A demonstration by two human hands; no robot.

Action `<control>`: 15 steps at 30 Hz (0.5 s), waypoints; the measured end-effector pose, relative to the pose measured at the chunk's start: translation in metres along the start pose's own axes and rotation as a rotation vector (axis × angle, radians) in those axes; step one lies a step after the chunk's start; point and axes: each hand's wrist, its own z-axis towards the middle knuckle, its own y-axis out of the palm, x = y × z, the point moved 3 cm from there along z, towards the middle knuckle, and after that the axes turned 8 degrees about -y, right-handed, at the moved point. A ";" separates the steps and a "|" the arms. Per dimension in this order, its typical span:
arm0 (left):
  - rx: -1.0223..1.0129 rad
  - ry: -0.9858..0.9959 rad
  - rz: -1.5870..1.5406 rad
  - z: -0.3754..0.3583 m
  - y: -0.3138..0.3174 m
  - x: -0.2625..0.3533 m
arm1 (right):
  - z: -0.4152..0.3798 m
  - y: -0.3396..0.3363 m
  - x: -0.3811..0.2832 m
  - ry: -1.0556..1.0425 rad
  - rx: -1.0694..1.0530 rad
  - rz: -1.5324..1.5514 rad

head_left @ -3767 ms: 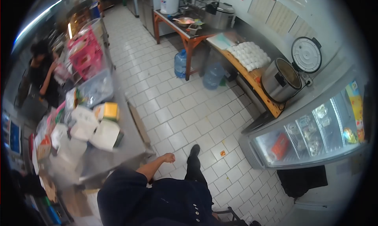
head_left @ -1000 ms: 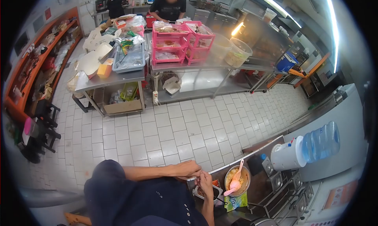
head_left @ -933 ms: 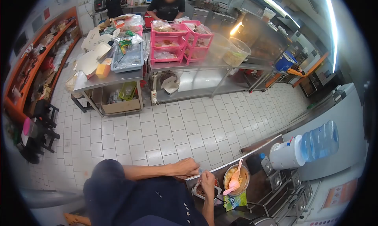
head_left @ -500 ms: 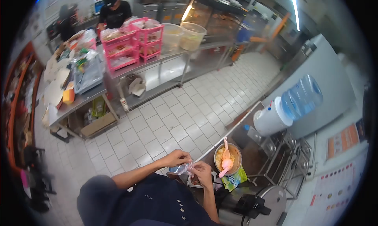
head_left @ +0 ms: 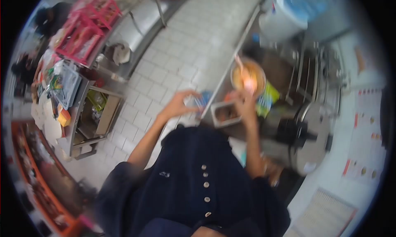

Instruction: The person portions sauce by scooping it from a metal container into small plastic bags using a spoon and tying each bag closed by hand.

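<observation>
My left hand [head_left: 178, 105] is curved in a C shape around a thin clear plastic bag [head_left: 191, 101], above the counter's edge. Something blue and partly see-through [head_left: 203, 100] shows just beyond its fingertips. My right hand [head_left: 247, 107], smeared by motion, is at the near rim of a round bowl [head_left: 261, 74] of yellowish food. Its fingers close on the handle end of a pink spoon [head_left: 249, 85] lying in the bowl. A second, paler pink spoon [head_left: 241, 63] leans on the far rim. Left of my right wrist is a rectangular container [head_left: 225, 114] with dark brown contents.
A green packet [head_left: 268, 97] lies beside the bowl. A round metal lid with a black handle [head_left: 303, 132] is at the right. The water dispenser [head_left: 282, 20] stands farther along the counter. Across the tiled floor [head_left: 165, 63] are pink racks [head_left: 80, 39] and a cluttered table [head_left: 78, 109].
My hands have moved apart from the plastic bag they both held. The right hand has gone to the bowl and spoon; the left keeps the bag. The view has turned and tilted down.
</observation>
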 end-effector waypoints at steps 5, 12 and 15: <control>-0.014 -0.324 -0.648 -0.012 0.029 -0.077 | -0.003 -0.059 0.034 -0.093 -0.116 -0.591; -0.304 -0.644 -1.023 -0.008 0.112 -0.094 | -0.036 -0.035 0.061 0.329 -0.665 -0.638; -0.360 -0.622 -1.051 0.005 0.124 -0.089 | -0.048 -0.024 0.038 0.219 -0.626 -0.704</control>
